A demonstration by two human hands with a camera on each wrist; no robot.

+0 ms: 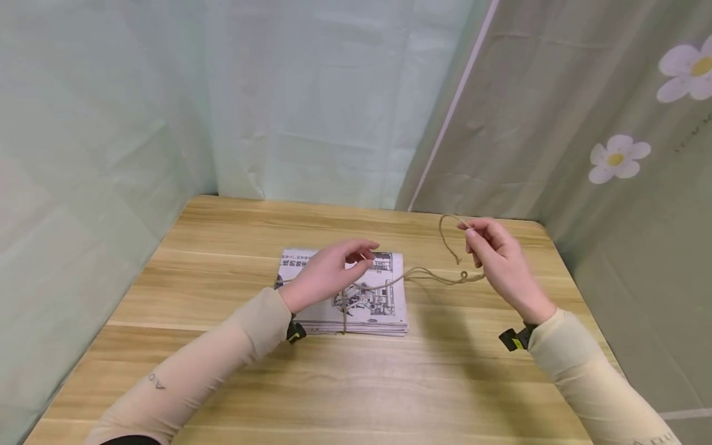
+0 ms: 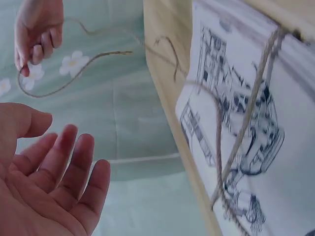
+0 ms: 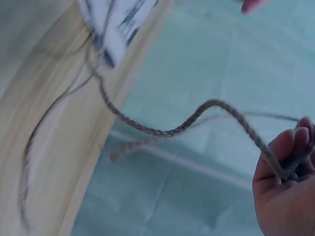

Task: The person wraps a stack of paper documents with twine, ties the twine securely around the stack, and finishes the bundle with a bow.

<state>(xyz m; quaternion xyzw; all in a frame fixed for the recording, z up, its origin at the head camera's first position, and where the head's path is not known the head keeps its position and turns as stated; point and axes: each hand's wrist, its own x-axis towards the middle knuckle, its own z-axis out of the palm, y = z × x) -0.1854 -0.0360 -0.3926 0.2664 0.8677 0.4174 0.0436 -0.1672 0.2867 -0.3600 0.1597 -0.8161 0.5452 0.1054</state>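
A flat stack of folded newspapers [image 1: 369, 312] lies on the table, with printed line drawings on its upper sheet. Brown twine [image 3: 160, 132] runs across the stack both ways and crosses on top. From there it stretches to the right. My right hand [image 1: 503, 262] pinches the twine between thumb and fingers, raised right of the stack, and a free end curls down beside the fingertips. Above the stack is my left hand [image 1: 336, 272], its fingers loosely bent and nothing between them. In the left wrist view, the left palm [image 2: 44, 196] shows bare beside the stack.
The wooden table [image 1: 345, 383] has its far edge against pale green curtains [image 1: 334, 111]. Another curtain [image 1: 601, 247] with white flowers hangs close along the right side. Dark wrist straps [image 1: 295, 330] sit at both sleeve cuffs.
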